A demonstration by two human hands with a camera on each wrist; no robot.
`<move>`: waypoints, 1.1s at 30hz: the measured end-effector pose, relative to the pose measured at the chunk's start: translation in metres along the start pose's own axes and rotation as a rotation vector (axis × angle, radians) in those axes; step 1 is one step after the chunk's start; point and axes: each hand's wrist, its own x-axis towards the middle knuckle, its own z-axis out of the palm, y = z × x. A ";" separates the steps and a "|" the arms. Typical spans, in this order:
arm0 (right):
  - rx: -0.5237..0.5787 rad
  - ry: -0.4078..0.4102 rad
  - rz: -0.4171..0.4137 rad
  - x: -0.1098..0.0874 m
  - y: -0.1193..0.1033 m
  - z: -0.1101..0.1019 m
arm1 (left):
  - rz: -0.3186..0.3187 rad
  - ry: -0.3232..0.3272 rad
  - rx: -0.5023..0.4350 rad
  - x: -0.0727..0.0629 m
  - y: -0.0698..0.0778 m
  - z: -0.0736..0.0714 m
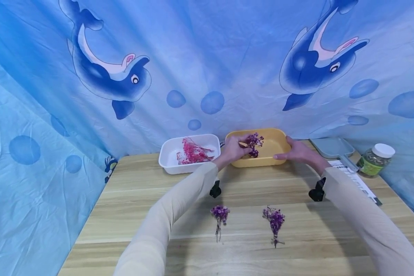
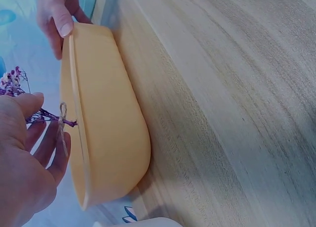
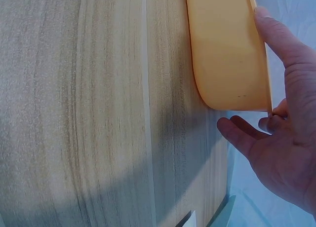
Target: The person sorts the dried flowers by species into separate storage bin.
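Note:
My left hand [image 1: 232,148] pinches a small bunch of purple dried flowers [image 1: 255,140] at the left part of a yellow basin [image 1: 260,162]. In the left wrist view, twine [image 2: 62,119] ties the stems of this bunch, whose ends come near the basin's rim. More purple shows just below the held blooms; I cannot tell whether it is a separate bunch. My right hand [image 1: 298,151] grips the basin's right end, its thumb [image 3: 276,32] over the rim and the other fingers around the corner. Two similar purple bunches, the left [image 1: 220,214] and the right [image 1: 275,220], lie on the table.
Left of the yellow basin stands a white basin [image 1: 169,167] with pink dried flowers [image 1: 193,151]. At the right are a grey-blue tray-like item [image 1: 332,147], a white-lidded jar [image 1: 372,163] and a printed strip [image 1: 360,182]. A blue dolphin curtain [image 1: 200,57] hangs behind the table.

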 end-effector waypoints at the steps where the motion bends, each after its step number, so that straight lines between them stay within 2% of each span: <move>1: 0.002 -0.002 -0.003 0.000 0.000 0.000 | -0.006 -0.003 0.003 0.000 0.000 0.000; 5: 0.000 0.000 -0.010 0.000 0.000 0.001 | -0.003 0.003 0.047 0.000 -0.002 0.000; 13: 0.007 0.006 -0.022 0.001 0.002 0.001 | 0.019 0.006 0.033 0.001 -0.007 0.001; 15: 0.006 0.005 -0.025 0.001 0.002 0.001 | 0.025 0.003 0.006 0.000 -0.007 0.001; 19: 0.011 0.003 -0.025 0.000 0.001 0.001 | 0.035 -0.011 -0.121 -0.005 -0.007 -0.001; 25: 0.014 0.002 -0.026 -0.001 0.001 0.002 | 0.031 -0.025 -0.283 -0.026 -0.011 -0.010; 30: 0.003 -0.003 -0.031 -0.002 0.000 0.002 | -0.001 0.013 -0.414 -0.053 -0.011 -0.016; 33: -0.015 0.000 -0.034 -0.002 0.000 0.000 | -0.039 0.051 -0.425 -0.073 -0.010 -0.021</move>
